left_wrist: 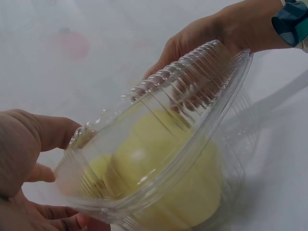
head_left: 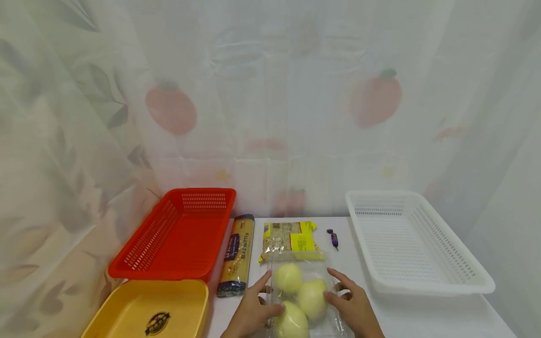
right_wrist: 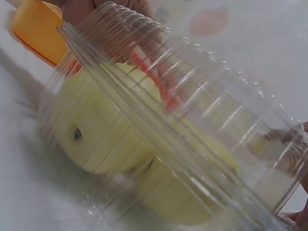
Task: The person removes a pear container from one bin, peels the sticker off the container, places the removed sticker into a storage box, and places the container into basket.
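Note:
A clear plastic clamshell box (head_left: 334, 324) stands at the front middle of the table in the head view. Inside it lie three round, pale yellow-green fruits (head_left: 313, 298) that look like apples or pears. My left hand (head_left: 253, 307) grips the box's left side, its thumb over the top. On the opposite side my right hand (head_left: 354, 303) holds the box the same way. Both wrist views show the ribbed lid (left_wrist: 183, 72) and the rim of the box close up. Some fingers are seen only through the plastic.
Left of the box lie a spaghetti packet (head_left: 241, 256), a red basket (head_left: 179, 244) and a yellow tray (head_left: 127, 305). Behind it sits a yellow-and-clear food packet (head_left: 281, 237). A purple wrapped candy (head_left: 334, 239) and a white basket (head_left: 405, 253) are to the right.

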### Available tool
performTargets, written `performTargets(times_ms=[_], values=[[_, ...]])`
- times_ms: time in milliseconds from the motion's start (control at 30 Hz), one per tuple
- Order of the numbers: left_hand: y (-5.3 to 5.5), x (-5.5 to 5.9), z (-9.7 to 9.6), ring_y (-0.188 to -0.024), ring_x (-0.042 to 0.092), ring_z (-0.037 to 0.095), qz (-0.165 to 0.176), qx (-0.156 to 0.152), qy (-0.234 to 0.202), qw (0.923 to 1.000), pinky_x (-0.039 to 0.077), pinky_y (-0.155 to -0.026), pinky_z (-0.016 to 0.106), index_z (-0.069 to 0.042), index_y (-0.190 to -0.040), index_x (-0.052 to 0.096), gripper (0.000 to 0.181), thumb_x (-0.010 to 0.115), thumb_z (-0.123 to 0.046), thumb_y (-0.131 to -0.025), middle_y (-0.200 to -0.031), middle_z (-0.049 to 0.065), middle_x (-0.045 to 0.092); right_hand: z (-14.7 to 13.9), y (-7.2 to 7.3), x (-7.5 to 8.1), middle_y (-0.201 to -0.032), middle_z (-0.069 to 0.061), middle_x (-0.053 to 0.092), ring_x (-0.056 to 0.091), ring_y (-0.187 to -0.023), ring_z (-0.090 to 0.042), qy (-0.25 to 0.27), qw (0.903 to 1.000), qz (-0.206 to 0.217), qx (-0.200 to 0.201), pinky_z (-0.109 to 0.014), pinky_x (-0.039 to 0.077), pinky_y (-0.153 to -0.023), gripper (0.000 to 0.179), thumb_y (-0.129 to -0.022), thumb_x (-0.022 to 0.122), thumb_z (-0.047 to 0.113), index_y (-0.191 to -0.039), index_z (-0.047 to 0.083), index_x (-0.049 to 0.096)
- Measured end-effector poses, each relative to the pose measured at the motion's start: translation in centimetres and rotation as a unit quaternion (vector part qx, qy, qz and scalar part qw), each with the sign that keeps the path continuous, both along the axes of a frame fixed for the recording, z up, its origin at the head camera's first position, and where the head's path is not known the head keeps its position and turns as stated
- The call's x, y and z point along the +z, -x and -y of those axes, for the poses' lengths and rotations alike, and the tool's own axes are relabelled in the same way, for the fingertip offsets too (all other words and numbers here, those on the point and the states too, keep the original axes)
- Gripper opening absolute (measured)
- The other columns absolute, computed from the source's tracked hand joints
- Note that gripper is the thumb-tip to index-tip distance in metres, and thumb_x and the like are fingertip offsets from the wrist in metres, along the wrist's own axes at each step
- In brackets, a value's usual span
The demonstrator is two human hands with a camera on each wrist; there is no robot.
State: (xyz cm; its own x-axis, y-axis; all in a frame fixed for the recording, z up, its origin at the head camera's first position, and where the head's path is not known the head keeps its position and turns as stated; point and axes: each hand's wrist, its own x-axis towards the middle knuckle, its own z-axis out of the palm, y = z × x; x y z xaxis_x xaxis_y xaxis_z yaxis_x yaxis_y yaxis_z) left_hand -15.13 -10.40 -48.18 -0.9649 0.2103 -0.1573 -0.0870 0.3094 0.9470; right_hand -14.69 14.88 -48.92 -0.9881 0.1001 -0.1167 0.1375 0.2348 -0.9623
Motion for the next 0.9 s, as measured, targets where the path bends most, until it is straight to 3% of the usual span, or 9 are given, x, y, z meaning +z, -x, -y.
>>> performTargets(times_ms=[267,467,900], values=[[-0.2,1.4,0.6,-0.07,0.054,0.023,-0.005,-0.006,-0.001,1.0,0.051,-0.056,0.037,-0.015,-0.148,0.041,0.082,0.08,-0.012,-0.075,-0.109,0.015,0.053,0.3,0.2,1.1,-0.098,-0.009,0.047,0.042,-0.063,-0.017,-0.005,0.9995,-0.019,0.025,-0.024,0.038,-0.046,0.051,-0.081,0.077,0.017,-0.13,0.015,0.063],[-0.5,2.9,1.4,-0.068,0.052,0.023,-0.014,-0.003,-0.03,0.9994,0.052,-0.046,0.035,-0.014,-0.148,0.042,0.083,0.081,-0.008,-0.074,-0.11,0.018,0.049,0.7,0.7,2.6,-0.097,-0.01,0.046,0.041,-0.059,-0.014,0.012,0.9973,-0.038,0.061,-0.022,0.037,-0.041,0.046,-0.082,0.077,0.016,-0.127,0.016,0.065],[0.3,6.2,4.1,-0.068,0.051,0.023,-0.045,-0.03,-0.019,0.9984,0.051,-0.045,0.035,-0.01,-0.148,0.041,0.08,0.079,-0.007,-0.077,-0.107,0.022,0.046,2.5,1.2,4.9,-0.097,-0.014,0.045,0.044,-0.056,-0.014,0.0,0.9886,-0.079,0.128,-0.024,0.043,-0.043,0.043,-0.083,0.076,0.02,-0.124,0.013,0.066]])
